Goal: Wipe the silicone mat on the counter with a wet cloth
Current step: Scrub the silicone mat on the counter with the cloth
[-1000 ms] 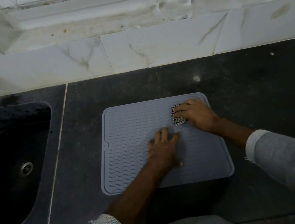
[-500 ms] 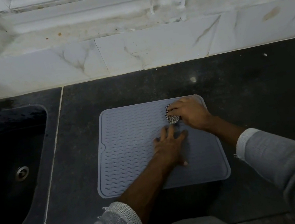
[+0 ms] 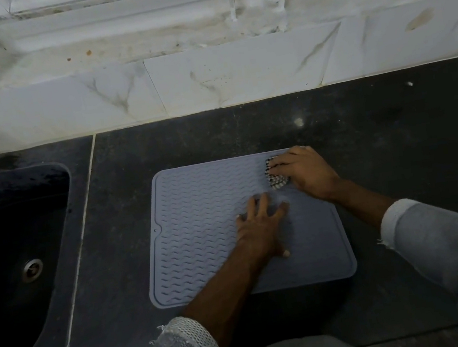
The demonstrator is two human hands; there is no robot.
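A grey silicone mat (image 3: 200, 230) with a wavy ribbed pattern lies flat on the dark counter (image 3: 378, 137). My left hand (image 3: 262, 227) presses flat on the mat's middle right, fingers spread and straight. My right hand (image 3: 302, 170) grips a balled black-and-white checked cloth (image 3: 276, 180) at the mat's far right corner. Most of the cloth is hidden under my fingers.
A dark sink (image 3: 22, 261) with a metal drain (image 3: 32, 270) sits to the left of the mat. White marble tiles (image 3: 237, 75) and a stained ledge run along the back. Bare dark counter stretches to the right of the mat.
My right hand has held the cloth near the mat's far right corner, shifting only slightly along the far edge. My left hand stays pressed on the mat. The view has shifted a little.
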